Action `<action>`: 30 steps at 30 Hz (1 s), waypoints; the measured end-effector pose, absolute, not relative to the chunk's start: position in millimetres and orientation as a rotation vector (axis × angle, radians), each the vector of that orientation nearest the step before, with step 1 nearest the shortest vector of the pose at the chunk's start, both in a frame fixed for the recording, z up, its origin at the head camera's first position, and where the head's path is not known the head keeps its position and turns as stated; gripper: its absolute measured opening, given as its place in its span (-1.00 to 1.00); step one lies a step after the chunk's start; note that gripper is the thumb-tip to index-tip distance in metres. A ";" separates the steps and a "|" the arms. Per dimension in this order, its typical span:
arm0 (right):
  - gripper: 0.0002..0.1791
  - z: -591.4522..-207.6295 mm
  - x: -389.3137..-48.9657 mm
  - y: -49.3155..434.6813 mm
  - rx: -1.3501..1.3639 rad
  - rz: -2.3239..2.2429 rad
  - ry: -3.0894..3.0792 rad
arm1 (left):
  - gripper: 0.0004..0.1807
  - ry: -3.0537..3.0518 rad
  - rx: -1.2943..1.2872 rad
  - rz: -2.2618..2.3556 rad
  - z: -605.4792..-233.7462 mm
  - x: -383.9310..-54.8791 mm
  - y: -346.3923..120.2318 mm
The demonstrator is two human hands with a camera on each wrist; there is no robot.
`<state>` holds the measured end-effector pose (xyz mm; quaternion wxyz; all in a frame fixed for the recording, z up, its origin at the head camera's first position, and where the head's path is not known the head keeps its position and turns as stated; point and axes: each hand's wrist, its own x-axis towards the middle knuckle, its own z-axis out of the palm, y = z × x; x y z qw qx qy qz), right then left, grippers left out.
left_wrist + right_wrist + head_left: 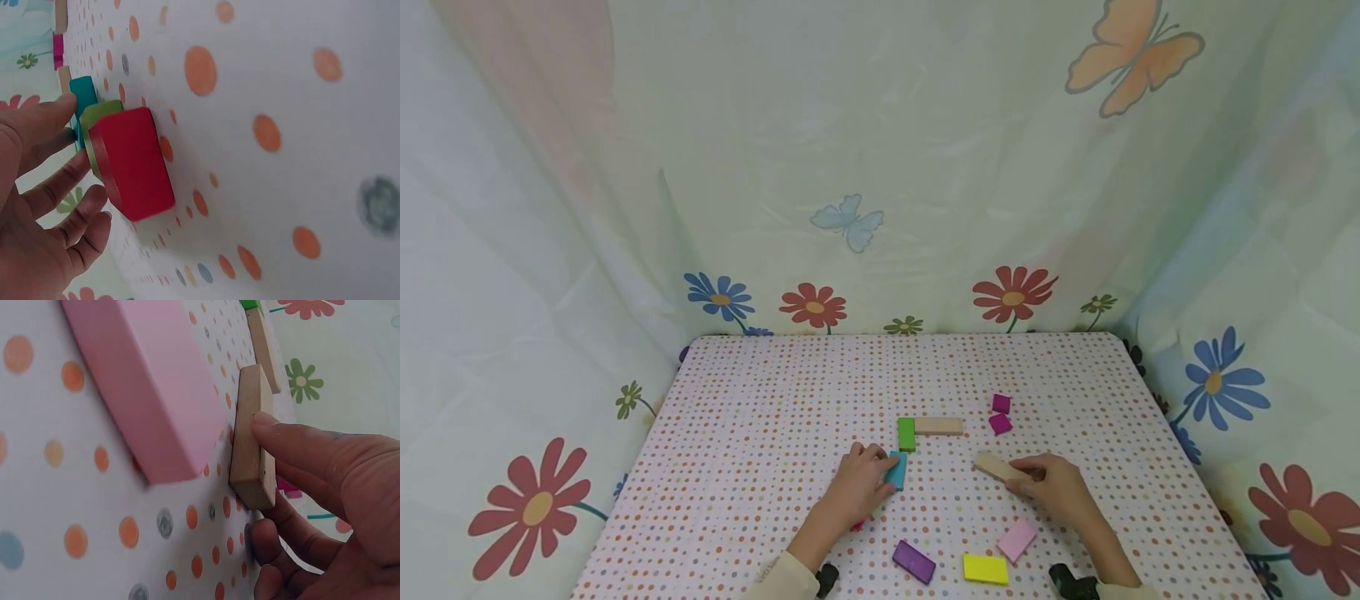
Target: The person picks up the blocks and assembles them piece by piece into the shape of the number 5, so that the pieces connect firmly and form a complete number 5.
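My left hand (859,483) pinches a teal block (897,472) between thumb and fingers, just below a bright green block (907,434). That green block meets the left end of a plain wooden block (938,426). In the left wrist view, a red block (139,164) and an olive-green block (100,112) lie beside the hand; from above, the hand mostly hides them. On the right, my right hand (1057,490) grips the near end of a second wooden block (994,466), which slants on the table. Its thumb presses the block's side in the right wrist view.
Two magenta blocks (1000,423) sit beyond the right hand. Nearer the front lie a purple block (913,562), a yellow block (986,569) and a pink block (1017,540). A dotted cloth covers the table (760,417), with patterned curtains (880,133) around it.
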<state>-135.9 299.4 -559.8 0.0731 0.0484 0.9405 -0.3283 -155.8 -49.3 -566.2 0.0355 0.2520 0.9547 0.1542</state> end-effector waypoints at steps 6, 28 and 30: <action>-0.46 -558.6 -133.1 295.4 0.184 -0.960 2.835 | -0.47 2.932 0.770 0.427 -564.1 -152.0 -43.8; -0.61 -560.3 -132.1 275.8 0.138 -0.987 2.850 | -0.46 2.935 0.786 0.412 -566.0 -152.4 -29.2; -0.61 -559.0 -133.0 271.1 0.130 -1.005 2.841 | -0.46 2.938 0.781 0.412 -566.2 -153.2 -29.5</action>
